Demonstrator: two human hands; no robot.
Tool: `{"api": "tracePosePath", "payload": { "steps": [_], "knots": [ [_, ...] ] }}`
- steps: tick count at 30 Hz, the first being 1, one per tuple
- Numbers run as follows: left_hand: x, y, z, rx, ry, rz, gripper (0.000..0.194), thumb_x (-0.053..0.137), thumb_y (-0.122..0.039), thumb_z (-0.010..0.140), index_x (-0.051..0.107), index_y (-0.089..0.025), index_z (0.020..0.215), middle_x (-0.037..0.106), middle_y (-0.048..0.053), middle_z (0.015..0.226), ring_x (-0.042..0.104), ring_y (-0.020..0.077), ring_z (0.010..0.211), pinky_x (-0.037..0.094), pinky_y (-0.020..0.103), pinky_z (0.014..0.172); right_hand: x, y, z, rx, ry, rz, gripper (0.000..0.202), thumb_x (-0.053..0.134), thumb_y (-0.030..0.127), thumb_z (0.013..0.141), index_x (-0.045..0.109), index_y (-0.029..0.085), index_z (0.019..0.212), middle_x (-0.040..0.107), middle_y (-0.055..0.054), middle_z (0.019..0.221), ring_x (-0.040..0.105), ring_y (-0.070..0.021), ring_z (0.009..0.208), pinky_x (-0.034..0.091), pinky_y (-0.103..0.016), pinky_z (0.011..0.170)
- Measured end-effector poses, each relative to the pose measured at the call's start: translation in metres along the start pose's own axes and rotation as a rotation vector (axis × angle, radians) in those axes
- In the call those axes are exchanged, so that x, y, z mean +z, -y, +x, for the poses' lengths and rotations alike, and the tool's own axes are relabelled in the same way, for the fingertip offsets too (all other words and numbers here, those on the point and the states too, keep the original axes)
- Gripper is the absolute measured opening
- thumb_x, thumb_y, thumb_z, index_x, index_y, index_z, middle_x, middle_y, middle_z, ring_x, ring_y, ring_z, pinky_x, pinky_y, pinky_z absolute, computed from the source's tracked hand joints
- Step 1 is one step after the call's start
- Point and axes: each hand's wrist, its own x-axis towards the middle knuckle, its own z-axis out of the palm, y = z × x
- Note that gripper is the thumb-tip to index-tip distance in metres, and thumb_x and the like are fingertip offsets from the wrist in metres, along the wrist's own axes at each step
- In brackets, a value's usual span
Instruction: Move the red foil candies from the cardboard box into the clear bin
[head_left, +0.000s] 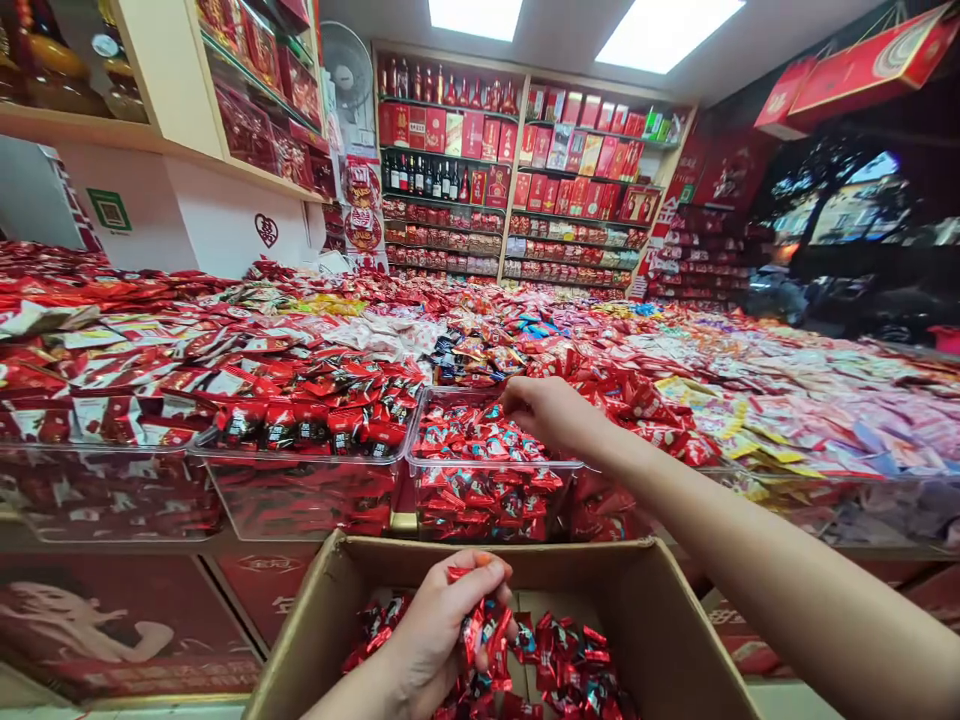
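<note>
My left hand is inside the cardboard box, its fingers closed around red-wrapped candies. More red and blue candies lie on the bottom of that box. Above the clear plastic bin, my right hand is bent down at the right side, fingers curled together; anything between them is hidden. Small red candies fill this bin, which stands just beyond the box.
Another clear bin of dark red packets stands to the left. Heaps of wrapped sweets spread right and behind. Shelves with bottles and red boxes line the back; a fan stands beside them. A red box hangs upper right.
</note>
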Motion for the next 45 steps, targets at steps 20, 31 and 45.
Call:
{"api": "tracePosePath", "payload": {
  "steps": [20, 31, 45],
  "knots": [
    [0.002, 0.000, 0.000, -0.026, -0.072, -0.038, 0.015, 0.060, -0.027, 0.064, 0.055, -0.016, 0.074, 0.056, -0.001, 0.060, 0.059, 0.0127, 0.051, 0.028, 0.013, 0.029, 0.003, -0.001, 0.013, 0.091, 0.278, -0.195, 0.014, 0.047, 0.015, 0.078, 0.060, 0.012, 0.078, 0.063, -0.009, 0.076, 0.058, -0.0156, 0.069, 0.041, -0.026, 0.061],
    [0.004, 0.003, 0.005, -0.172, 0.048, -0.446, 0.016, 0.049, -0.025, 0.073, 0.057, -0.012, 0.076, 0.059, 0.002, 0.059, 0.056, 0.0136, 0.052, 0.043, 0.025, 0.051, 0.051, 0.068, -0.126, -0.075, 0.243, 0.493, 0.042, 0.059, 0.049, 0.065, 0.056, 0.019, 0.094, 0.058, -0.005, 0.092, 0.053, -0.0165, 0.082, 0.043, -0.023, 0.070],
    [0.002, 0.003, 0.008, -0.128, -0.038, -0.242, 0.019, 0.063, -0.026, 0.066, 0.057, -0.015, 0.080, 0.061, 0.001, 0.065, 0.058, 0.0105, 0.055, 0.038, 0.016, 0.042, 0.032, 0.051, -0.106, -0.046, 0.179, 0.375, 0.027, 0.043, 0.040, 0.081, 0.057, 0.018, 0.084, 0.059, -0.003, 0.077, 0.054, -0.0130, 0.069, 0.042, -0.021, 0.062]
  ]
}}
